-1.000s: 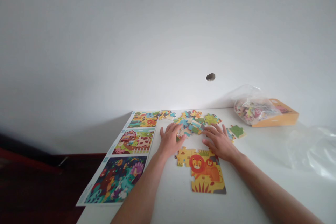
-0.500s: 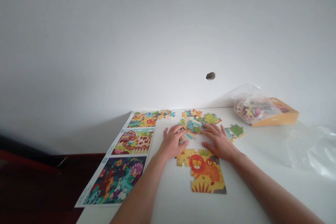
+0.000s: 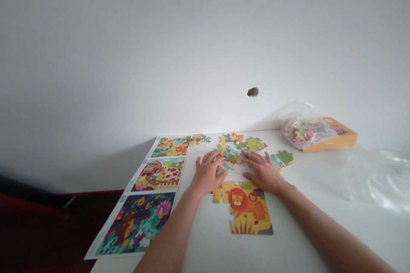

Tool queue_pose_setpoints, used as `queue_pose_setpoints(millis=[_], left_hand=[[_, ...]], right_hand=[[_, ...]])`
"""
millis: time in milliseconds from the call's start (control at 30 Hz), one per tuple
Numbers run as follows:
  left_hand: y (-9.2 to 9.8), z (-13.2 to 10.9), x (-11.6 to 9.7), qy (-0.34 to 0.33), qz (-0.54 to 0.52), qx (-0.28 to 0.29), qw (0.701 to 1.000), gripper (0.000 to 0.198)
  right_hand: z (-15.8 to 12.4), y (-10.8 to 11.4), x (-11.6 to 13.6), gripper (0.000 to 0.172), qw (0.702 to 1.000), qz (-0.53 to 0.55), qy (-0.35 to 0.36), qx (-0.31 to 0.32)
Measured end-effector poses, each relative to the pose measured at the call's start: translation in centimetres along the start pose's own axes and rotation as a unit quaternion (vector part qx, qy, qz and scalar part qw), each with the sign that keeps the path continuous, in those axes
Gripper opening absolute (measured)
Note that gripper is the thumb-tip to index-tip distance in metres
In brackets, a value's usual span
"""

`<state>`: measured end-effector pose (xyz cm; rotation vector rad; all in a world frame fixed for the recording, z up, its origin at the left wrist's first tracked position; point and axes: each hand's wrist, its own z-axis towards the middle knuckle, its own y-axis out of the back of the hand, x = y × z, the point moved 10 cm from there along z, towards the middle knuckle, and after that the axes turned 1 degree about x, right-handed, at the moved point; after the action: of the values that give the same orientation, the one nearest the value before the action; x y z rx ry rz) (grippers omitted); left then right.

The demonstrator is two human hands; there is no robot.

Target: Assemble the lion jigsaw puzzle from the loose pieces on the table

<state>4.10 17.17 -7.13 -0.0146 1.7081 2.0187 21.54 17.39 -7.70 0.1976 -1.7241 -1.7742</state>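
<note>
Head view: puzzle pieces [image 3: 232, 152] below centre
Left hand [image 3: 206, 175]: at their left, grip apart
Right hand [image 3: 265, 174]: at their right, grip apart
Lion section [image 3: 249, 213]: lower centre

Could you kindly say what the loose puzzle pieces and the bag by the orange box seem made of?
The loose puzzle pieces look like matt printed cardboard, possibly wood: bright pictures, pale beige surfaces. The bag seems glossy clear plastic, with bright highlights and see-through folds.

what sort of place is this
Probably a room in a home, though the view is narrow: a white table stands against a plain wall, with a partly joined lion puzzle and a sheet of printed pictures on it.
</note>
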Motion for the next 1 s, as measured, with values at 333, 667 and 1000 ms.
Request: queue_pose_setpoints(millis=[333, 667, 1000], left_hand=[[0.4, -0.1, -0.1, 0.0, -0.021, -0.011, 1.0, 0.026], [0.2, -0.3, -1.3, -0.053, -0.06, -0.004, 0.997, 0.062], [0.0, 0.0, -1.1, -0.008, 0.018, -0.013, 1.0, 0.027]], right_hand=[[-0.3, -0.1, 1.7, 0.048, 0.996, 0.049, 0.055, 0.045], [-0.4, -0.2, 2.6, 0.051, 0.991, 0.066, 0.101, 0.057], [-0.4, -0.4, 2.5, 0.066, 0.993, 0.052, 0.086, 0.054]])
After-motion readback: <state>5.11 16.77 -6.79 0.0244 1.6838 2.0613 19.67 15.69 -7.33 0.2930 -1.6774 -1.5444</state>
